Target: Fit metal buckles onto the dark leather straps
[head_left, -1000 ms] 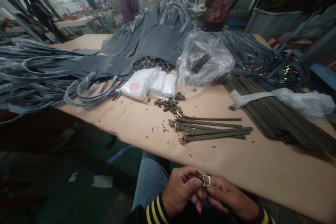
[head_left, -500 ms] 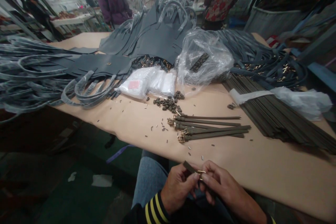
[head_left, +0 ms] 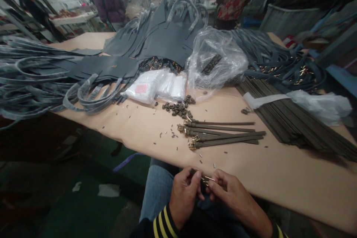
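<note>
Over my lap at the table's front edge, my left hand (head_left: pixel 184 192) is closed on a dark olive strap (head_left: pixel 193 171), whose end shows above the thumb. A gold buckle (head_left: pixel 206 180) sits on the strap between my hands. My right hand (head_left: pixel 229 190) pinches the buckle's right side with thumb and fingers. Much of the strap is hidden by my fingers. Beyond my hands lie several buckled straps (head_left: pixel 223 134), gold buckles to the left. Behind these is a small heap of dark strap loops (head_left: pixel 178 109).
Tiny metal pieces (head_left: pixel 200 155) lie scattered on the tan tabletop (head_left: pixel 279 178). At the right is a stack of long olive straps (head_left: pixel 295 122). White plastic packets (head_left: pixel 146 87), a clear bag (head_left: pixel 217 59) and grey bag panels with handles (head_left: pixel 167 41) stand farther back. People are in the background.
My left hand has turned more upright and drawn slightly left, and less of the strap end shows. The buckle has shifted a little left and up, with my right hand still on it.
</note>
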`<state>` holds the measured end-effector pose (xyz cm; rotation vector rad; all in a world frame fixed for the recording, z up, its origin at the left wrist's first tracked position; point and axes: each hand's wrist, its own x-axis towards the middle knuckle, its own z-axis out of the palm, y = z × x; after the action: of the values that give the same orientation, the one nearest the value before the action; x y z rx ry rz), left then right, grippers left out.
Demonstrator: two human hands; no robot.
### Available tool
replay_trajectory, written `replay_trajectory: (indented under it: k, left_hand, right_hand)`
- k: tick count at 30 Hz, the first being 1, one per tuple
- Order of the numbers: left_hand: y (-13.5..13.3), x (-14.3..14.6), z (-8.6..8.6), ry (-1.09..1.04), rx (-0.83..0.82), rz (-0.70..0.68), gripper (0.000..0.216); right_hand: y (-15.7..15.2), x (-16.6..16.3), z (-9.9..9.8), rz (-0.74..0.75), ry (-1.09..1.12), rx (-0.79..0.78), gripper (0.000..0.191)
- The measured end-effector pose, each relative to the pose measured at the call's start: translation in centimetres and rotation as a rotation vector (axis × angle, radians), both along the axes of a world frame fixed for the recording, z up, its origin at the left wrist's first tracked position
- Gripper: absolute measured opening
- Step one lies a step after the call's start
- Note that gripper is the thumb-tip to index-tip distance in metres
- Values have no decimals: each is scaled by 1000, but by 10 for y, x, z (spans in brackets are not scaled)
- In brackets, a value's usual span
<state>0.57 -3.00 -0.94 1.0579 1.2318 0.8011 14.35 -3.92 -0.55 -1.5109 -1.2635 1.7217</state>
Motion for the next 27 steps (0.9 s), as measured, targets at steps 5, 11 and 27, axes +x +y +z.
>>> replay_trajectory:
  k: [5,11,27]
  left_hand:
    - [1,0,-2,-111,-52,8,19]
    - [-1,-6,-3,-150,-58,-109,18]
    - [1,-10,-6,105,87,-232,7]
  right_hand:
    - [-1,-2,-2,-55,-10,-23,26]
    - [-2,-1,-7,-70,-5,-19,28]
    - [-4,-4,-1,-36,113,-47,13]
